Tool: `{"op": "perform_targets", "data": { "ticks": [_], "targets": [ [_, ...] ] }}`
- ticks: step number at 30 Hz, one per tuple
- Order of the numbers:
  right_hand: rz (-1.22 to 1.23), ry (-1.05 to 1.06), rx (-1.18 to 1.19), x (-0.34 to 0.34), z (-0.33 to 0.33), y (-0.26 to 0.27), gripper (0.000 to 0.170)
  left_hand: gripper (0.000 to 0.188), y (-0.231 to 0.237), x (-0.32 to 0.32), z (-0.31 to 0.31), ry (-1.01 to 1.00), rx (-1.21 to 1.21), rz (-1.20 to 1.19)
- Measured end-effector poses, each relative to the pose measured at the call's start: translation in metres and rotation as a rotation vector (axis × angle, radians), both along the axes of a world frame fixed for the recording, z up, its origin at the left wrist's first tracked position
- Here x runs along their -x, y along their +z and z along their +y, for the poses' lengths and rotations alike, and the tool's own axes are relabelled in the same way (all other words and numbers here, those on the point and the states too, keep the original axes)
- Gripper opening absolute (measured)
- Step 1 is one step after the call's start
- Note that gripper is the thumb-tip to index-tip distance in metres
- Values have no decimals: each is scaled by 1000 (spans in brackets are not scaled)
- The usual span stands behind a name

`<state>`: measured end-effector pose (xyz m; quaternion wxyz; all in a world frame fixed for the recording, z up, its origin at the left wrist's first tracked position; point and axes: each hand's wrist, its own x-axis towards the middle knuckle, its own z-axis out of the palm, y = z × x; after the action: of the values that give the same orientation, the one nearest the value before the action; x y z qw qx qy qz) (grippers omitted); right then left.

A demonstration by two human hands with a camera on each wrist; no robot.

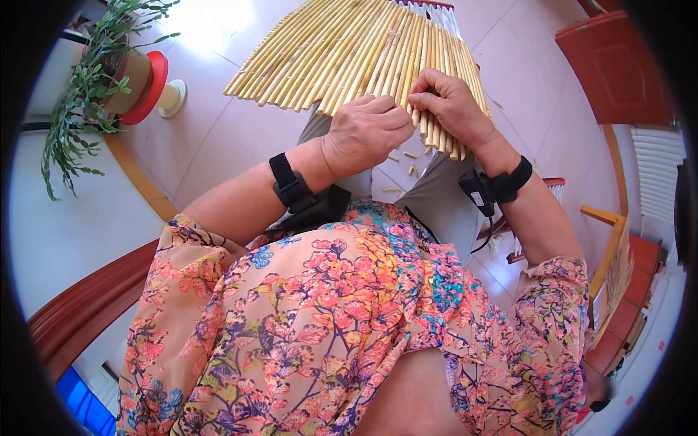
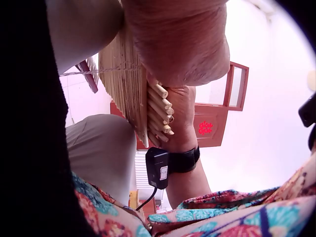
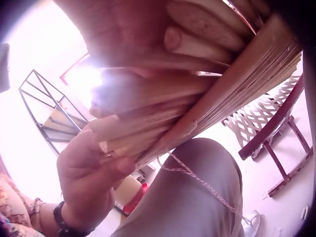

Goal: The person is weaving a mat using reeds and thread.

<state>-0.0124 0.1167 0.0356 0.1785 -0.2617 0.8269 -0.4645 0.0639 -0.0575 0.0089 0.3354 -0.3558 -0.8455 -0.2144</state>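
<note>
A mat of slender pale-yellow sticks (image 1: pixel 349 54), bound side by side with thin twisted string (image 3: pixel 207 190), spreads over the person's knees. At its near edge the left hand (image 1: pixel 368 131) curls its fingers over the stick ends; in the right wrist view the left thumb and fingers (image 3: pixel 84 163) grip those ends from both sides. Just to the right, the right hand (image 1: pixel 454 105) bends thumb and forefinger together on the sticks near the same edge. Several cut stick ends (image 2: pixel 165 111) jut out beside the right hand in the left wrist view.
Short stick offcuts (image 1: pixel 411 155) lie on the tiled floor between the legs. A potted plant (image 1: pixel 120 80) on a red stand is at the left. A dark-red seat with white woven straps (image 3: pixel 266 123) stands beyond the knee. A red cabinet (image 1: pixel 618 69) is at the right.
</note>
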Motion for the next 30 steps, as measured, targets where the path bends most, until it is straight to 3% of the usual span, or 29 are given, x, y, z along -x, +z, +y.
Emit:
{"op": "perform_targets", "data": {
  "ticks": [2, 4, 5, 7, 8, 11, 15, 17, 18, 20, 24, 26, 27, 28, 29, 30],
  "targets": [
    [25, -9, -31, -1, -1, -1, 9, 13, -1, 1, 0, 1, 12, 8],
    [476, 83, -34, -9, -7, 3, 9, 13, 1, 3, -3, 2, 8, 1],
    [471, 79, -33, -9, -7, 1, 9, 13, 1, 2, -4, -3, 8, -10],
    [65, -136, 113, -1, -9, 2, 10, 13, 0, 1, -3, -13, 3, -15],
    [-1, -210, 275, 16, -8, 14, 14, 12, -1, 1, -2, -16, -4, -15],
    [41, -29, 299, 31, -17, 36, 14, 12, -3, 2, -3, -28, -41, -43],
    [-45, -165, 394, 6, -19, 63, 16, 14, 0, 7, -8, -2, 1, -25],
    [-319, -365, 664, -4, 1, 73, 16, 16, -3, 4, -9, -4, -9, -36],
    [-297, -422, 707, -8, 12, 73, 16, 16, -5, 3, -9, 6, -15, -40],
    [-303, -275, 756, -13, 44, 81, 16, 18, -6, 4, -9, 9, -17, 5],
    [253, -344, 520, -28, 92, 146, 21, 19, -4, 7, -11, 0, 20, -3],
    [184, -318, 620, -16, 158, 198, 19, 21, -3, 6, -11, -27, -16, -32],
    [336, -352, 332, -6, 214, 232, 15, 21, -3, 6, -11, -27, -17, -31],
    [516, -459, 507, -24, 180, 253, 35, 21, -3, 6, -11, -26, -20, -26],
    [609, -384, 442, -22, 203, 277, 31, 21, -3, 6, -11, -26, -23, -22],
    [699, -529, 453, -21, 219, 300, 30, 21, -4, 6, -11, -28, -26, -20]
  ]
}}
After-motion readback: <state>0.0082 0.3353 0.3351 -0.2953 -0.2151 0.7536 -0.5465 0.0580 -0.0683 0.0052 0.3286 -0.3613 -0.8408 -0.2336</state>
